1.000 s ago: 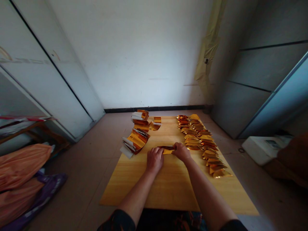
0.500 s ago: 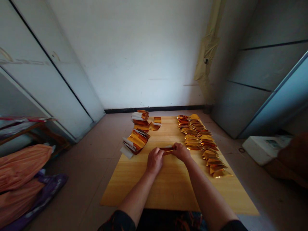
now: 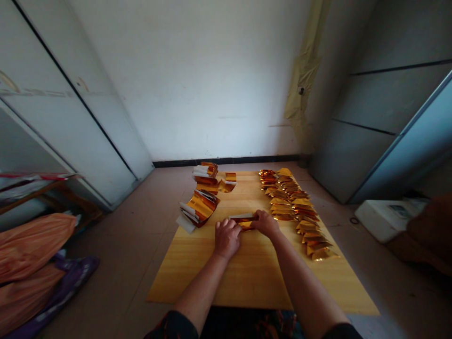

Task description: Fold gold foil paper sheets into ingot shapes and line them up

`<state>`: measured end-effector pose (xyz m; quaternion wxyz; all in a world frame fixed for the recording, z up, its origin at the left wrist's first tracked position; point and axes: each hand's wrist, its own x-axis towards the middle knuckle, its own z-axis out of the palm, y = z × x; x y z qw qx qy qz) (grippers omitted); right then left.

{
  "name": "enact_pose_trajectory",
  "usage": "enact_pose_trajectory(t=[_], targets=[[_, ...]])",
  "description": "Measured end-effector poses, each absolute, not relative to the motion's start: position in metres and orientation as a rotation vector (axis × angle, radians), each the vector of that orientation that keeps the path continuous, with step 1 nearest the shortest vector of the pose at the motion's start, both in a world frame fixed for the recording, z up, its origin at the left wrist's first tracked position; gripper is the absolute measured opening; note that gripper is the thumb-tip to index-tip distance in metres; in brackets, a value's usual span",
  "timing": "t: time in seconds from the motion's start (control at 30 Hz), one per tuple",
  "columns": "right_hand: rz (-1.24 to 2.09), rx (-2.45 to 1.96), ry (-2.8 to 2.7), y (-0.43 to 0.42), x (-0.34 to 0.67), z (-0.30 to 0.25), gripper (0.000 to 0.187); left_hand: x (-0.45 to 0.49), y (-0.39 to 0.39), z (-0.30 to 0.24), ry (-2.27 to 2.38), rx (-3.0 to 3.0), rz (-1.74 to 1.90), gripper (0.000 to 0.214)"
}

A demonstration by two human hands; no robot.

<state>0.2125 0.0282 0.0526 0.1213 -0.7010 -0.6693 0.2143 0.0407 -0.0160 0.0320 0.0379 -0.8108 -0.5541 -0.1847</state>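
A small folded piece of gold foil paper point(image 3: 243, 221) lies on the yellow wooden board point(image 3: 247, 282), pinched between my two hands. My left hand point(image 3: 227, 238) presses its near end, and my right hand point(image 3: 265, 224) grips the far end. Left of my hands sit curled bundles of gold foil with white paper point(image 3: 199, 208), and further back a second bundle point(image 3: 206, 178). Several folded gold foil triangles point(image 3: 293, 205) lie in an overlapping row to the right of my right hand.
Two small gold foil pieces point(image 3: 228, 184) lie at the board's far side. Around the board is a tiled floor. A white cabinet point(image 3: 81, 122) and orange and purple bags point(image 3: 28, 263) stand at left, and a white box point(image 3: 384, 219) at right.
The foil piece has shifted between my hands, and a pale edge now shows along its top. My left hand has moved slightly closer to it.
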Motion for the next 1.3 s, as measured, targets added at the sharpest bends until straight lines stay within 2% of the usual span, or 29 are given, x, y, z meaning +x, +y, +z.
enact_pose_trajectory(t=[0.77,1.03,1.13,1.3], targets=[[0.550,-2.076,-2.048,0.029,0.213,0.046,0.019,0.036,-0.003,0.014,-1.681,-2.542,-0.963,0.012],[0.564,-2.078,-2.027,0.028,0.213,0.046,0.017,0.034,0.000,0.011,-1.837,-2.449,-1.107,0.012],[0.570,-2.072,-2.011,0.026,0.213,0.048,0.016,0.034,0.002,0.006,-1.893,-2.375,-1.266,0.021],[0.565,-2.051,-2.025,0.024,0.214,0.050,0.017,0.034,0.005,-0.001,-1.879,-2.294,-1.469,0.054]])
